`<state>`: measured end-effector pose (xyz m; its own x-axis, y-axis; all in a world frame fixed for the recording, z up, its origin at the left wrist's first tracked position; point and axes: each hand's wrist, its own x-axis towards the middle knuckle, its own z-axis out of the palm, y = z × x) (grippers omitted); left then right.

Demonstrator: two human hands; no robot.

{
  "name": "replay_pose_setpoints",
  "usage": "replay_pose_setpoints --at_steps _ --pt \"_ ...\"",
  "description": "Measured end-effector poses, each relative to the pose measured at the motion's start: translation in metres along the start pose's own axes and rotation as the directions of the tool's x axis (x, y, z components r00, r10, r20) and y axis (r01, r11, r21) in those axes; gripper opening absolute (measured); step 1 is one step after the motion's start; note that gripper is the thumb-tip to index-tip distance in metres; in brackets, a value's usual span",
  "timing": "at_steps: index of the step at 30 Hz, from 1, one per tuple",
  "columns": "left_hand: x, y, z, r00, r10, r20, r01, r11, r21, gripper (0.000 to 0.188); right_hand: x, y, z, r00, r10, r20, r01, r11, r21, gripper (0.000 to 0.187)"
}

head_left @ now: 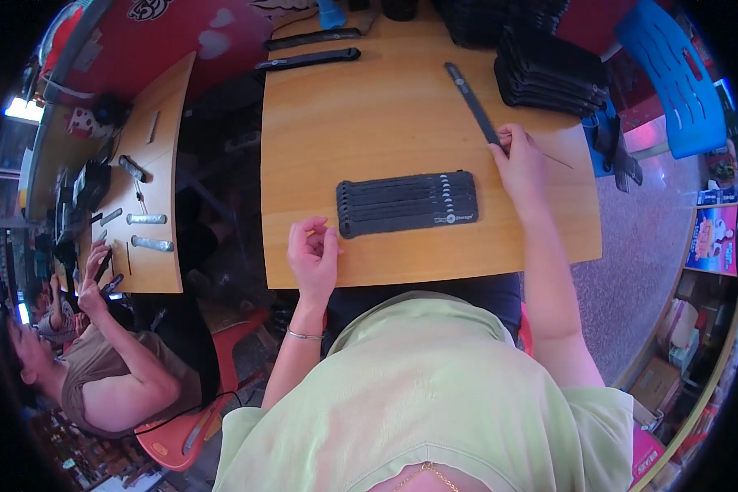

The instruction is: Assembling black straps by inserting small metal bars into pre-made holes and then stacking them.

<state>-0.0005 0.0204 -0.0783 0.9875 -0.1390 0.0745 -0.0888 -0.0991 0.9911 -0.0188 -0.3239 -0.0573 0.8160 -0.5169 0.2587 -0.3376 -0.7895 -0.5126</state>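
Observation:
My right hand [520, 166] pinches the near end of a long black strap [472, 100], which slants away to the upper left over the wooden table. Pale print marks the strap's far end. In front of me lies a row of overlapping black straps [406, 203], fanned so that their rounded left ends and light printed marks line up. Just left of the row's near corner, my left hand [313, 250] rests at the table's edge. Its fingers are curled in loosely, and nothing shows in them.
Stacked black straps or pouches [549, 70] fill the table's [369, 107] far right corner. Two dark straps [312, 59] lie at the far left. A blue chair [672, 78] stands beyond the right side. Leftward, a co-worker [123, 373] handles a dark item at another table.

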Motion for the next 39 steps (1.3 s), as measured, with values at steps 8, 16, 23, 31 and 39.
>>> replay_pose_setpoints --at_steps 8,16,23,31,39 --pt "-0.004 0.025 0.015 0.999 0.013 0.035 -0.015 0.999 0.046 0.021 -0.004 -0.019 -0.007 0.871 -0.073 0.487 -0.222 0.824 0.522 0.034" --pt "-0.012 0.075 0.059 0.928 0.107 0.357 -0.067 0.990 -0.122 0.029 -0.085 -0.116 -0.042 0.785 -0.179 0.593 -0.525 0.315 0.791 0.015" --pt "-0.017 0.071 0.037 0.908 -0.010 0.418 0.019 1.000 -0.018 0.012 -0.106 -0.086 -0.037 0.863 -0.107 0.494 -0.468 0.201 0.861 0.013" --pt "-0.018 0.044 -0.005 0.916 -0.207 0.344 0.201 0.978 0.053 0.015 -0.116 -0.038 -0.042 0.857 0.141 0.495 -0.512 0.323 0.796 0.009" --pt "-0.010 0.034 -0.008 0.909 -0.325 0.262 0.335 0.942 0.006 0.014 -0.117 -0.037 -0.031 0.911 0.107 0.397 -0.389 0.538 0.748 0.014"
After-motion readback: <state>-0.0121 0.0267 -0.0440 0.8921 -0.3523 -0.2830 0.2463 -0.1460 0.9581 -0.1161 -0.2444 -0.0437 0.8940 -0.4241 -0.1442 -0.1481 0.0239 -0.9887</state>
